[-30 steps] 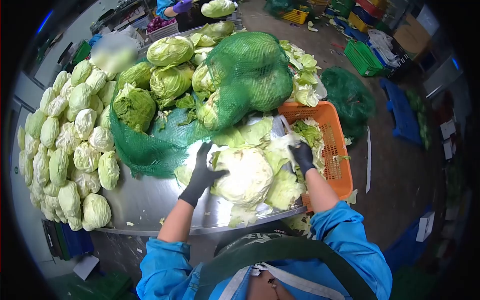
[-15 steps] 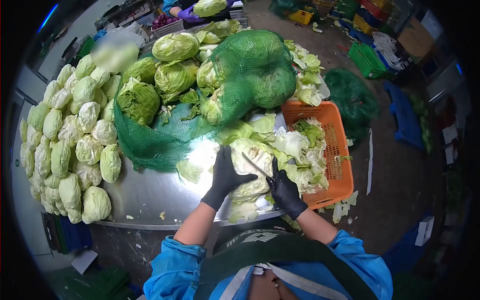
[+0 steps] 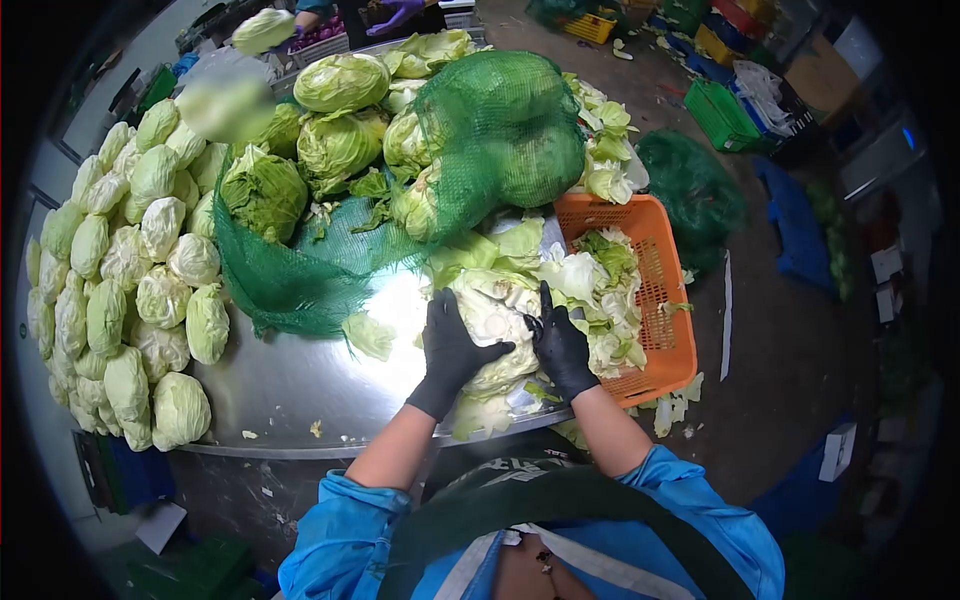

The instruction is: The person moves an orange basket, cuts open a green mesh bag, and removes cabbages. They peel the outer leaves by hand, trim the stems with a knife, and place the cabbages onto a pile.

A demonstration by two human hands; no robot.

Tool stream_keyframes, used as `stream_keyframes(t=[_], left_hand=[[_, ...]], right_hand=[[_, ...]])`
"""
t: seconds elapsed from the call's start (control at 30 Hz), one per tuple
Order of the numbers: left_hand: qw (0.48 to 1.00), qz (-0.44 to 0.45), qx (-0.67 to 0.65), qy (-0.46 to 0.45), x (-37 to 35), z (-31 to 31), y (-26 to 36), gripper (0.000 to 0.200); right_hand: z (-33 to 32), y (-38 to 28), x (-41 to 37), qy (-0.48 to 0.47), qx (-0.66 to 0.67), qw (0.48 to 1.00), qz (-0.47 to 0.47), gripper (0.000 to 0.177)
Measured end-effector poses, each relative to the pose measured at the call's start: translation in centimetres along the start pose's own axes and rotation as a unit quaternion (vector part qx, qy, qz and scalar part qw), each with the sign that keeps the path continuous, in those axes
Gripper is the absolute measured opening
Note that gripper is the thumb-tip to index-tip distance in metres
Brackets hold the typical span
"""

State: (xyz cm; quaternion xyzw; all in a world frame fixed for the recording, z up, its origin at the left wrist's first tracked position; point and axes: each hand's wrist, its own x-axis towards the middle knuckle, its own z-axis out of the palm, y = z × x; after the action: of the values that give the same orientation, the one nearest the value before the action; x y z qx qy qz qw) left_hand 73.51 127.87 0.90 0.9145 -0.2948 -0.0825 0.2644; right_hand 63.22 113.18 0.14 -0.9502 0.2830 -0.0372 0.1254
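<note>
A green crate (image 3: 716, 118) stands — brown cardboard (image 3: 822, 72) nearby.

We see the metal surface (image 3: 300, 400) brightly lit, a white patch of glare washing out its middle, while the floor (image 3: 775, 360) around it lies dim. The cabbage (image 3: 492, 322) looks fairly sharp to us, its palest parts nearly bleached. We notice 1 smeared, blurred patch at upper left, strong wide-angle bending, and black corners.
</note>
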Motion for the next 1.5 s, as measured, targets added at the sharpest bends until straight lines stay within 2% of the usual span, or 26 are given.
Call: stream_keyframes(t=[0.2, 0.27, 0.33, 0.4, 0.47, 0.53, 0.57, 0.63, 0.67, 0.73, 0.77, 0.8, 0.83, 0.87, 0.9, 0.93, 1.0, 1.07, 1.13, 1.17, 1.2, 1.27, 1.3, 1.37, 1.5], left_hand=[[0.999, 0.025, -0.016, -0.022, 0.9, -1.3, -0.2, 0.122], [0.996, 0.018, -0.050, -0.066, 1.3, -1.9, 0.0, 0.122], [0.998, 0.047, -0.016, -0.027, 0.8, -0.7, -0.4, 0.122], [0.999, 0.012, -0.015, -0.026, 0.2, -0.9, 0.3, 0.122], [1.000, 0.004, -0.008, -0.025, -0.6, -0.6, 0.3, 0.122], [0.999, 0.028, -0.001, -0.026, -0.5, -0.3, -0.3, 0.122], [0.999, 0.031, 0.002, -0.024, -0.6, 0.0, -1.2, 0.122], [0.994, 0.091, -0.067, -0.007, 0.0, 0.4, -3.2, 0.121], [0.994, 0.091, -0.066, -0.006, 0.5, -0.2, -4.0, 0.121], [0.962, 0.213, -0.124, -0.114, 2.8, -2.3, -5.6, 0.116], [0.947, 0.280, -0.101, -0.120, 3.8, -3.5, -6.0, 0.112], [0.950, 0.291, -0.045, -0.103, 4.2, -5.2, -5.9, 0.104], [0.967, 0.243, -0.012, -0.078, 3.5, -6.7, -5.8, 0.100], [0.978, 0.199, 0.021, -0.049, 3.4, -7.7, -5.7, 0.096], [0.997, 0.065, -0.028, 0.014, 2.2, -6.2, -7.3, 0.088], [0.993, -0.007, -0.115, -0.030, 2.1, -1.7, -11.9, 0.118], [0.997, 0.072, -0.019, 0.033, -2.3, -2.1, -6.8, 0.128], [0.997, 0.055, -0.044, 0.018, -1.7, -2.7, -5.1, 0.130], [0.998, -0.045, -0.044, -0.028, -1.0, -3.4, -3.5, 0.126], [0.996, -0.055, -0.028, -0.066, -0.5, -4.5, -2.9, 0.125], [0.996, -0.053, -0.026, -0.064, -0.3, -4.4, -2.9, 0.125], [0.998, -0.052, 0.019, -0.033, -0.3, -3.2, -3.6, 0.123], [0.993, 0.052, -0.073, 0.073, -0.1, -0.1, -6.5, 0.121], [0.995, 0.035, -0.085, 0.047, -0.3, -0.8, -5.4, 0.119], [0.998, -0.013, -0.052, 0.017, -1.1, -2.4, -1.3, 0.114]], right_hand=[[1.0, 0.1, -2.1, 0.059, 0.089, 0.994, -0.002, 0.062], [1.8, 0.4, -2.6, 0.107, 0.172, 0.979, -0.008, 0.061], [1.5, 0.2, -1.9, 0.082, 0.151, 0.985, 0.020, 0.059], [0.8, 0.1, 0.6, 0.039, 0.056, 0.996, 0.056, 0.056], [1.3, 1.0, 4.5, 0.073, 0.110, 0.990, 0.046, 0.048], [-0.8, 1.3, 8.0, -0.018, 0.157, 0.985, 0.063, 0.044], [-0.8, 1.4, 7.8, -0.015, 0.160, 0.985, 0.062, 0.044], [-0.1, 2.0, 8.3, -0.024, 0.281, 0.959, 0.033, 0.043], [3.4, 4.7, 8.7, 0.004, 0.240, 0.966, 0.095, 0.043], [7.2, 11.6, 8.6, 0.070, 0.276, 0.949, 0.138, 0.042], [5.0, 12.9, 7.8, 0.066, 0.277, 0.933, 0.220, 0.043], [3.9, 15.2, 7.1, 0.057, 0.311, 0.921, 0.227, 0.039], [2.5, 16.3, 6.6, 0.050, 0.164, 0.958, 0.231, 0.051], [0.4, 15.0, 5.1, 0.086, 0.120, 0.972, 0.182, 0.069], [-2.8, 12.0, 3.6, 0.073, 0.149, 0.970, 0.177, 0.072], [-4.3, 9.1, 2.2, 0.061, 0.179, 0.966, 0.176, 0.076], [0.9, 8.1, -0.6, 0.041, 0.296, 0.954, 0.033, 0.067], [-1.6, 2.1, -3.4, -0.036, 0.277, 0.959, -0.037, 0.060], [0.0, 0.1, -4.3, 0.052, 0.220, 0.970, -0.087, 0.058], [-0.3, -0.6, -4.6, 0.031, 0.217, 0.973, -0.068, 0.060], [-1.3, -1.6, -4.8, -0.039, 0.211, 0.976, -0.022, 0.059], [-1.4, -2.2, -4.7, -0.039, 0.201, 0.978, -0.039, 0.063], [-1.5, -2.5, -4.7, -0.039, 0.204, 0.978, -0.037, 0.063], [-1.8, -2.9, -4.5, -0.048, 0.144, 0.987, -0.051, 0.066], [-0.6, -2.9, -4.7, -0.036, 0.150, 0.987, -0.040, 0.067]])
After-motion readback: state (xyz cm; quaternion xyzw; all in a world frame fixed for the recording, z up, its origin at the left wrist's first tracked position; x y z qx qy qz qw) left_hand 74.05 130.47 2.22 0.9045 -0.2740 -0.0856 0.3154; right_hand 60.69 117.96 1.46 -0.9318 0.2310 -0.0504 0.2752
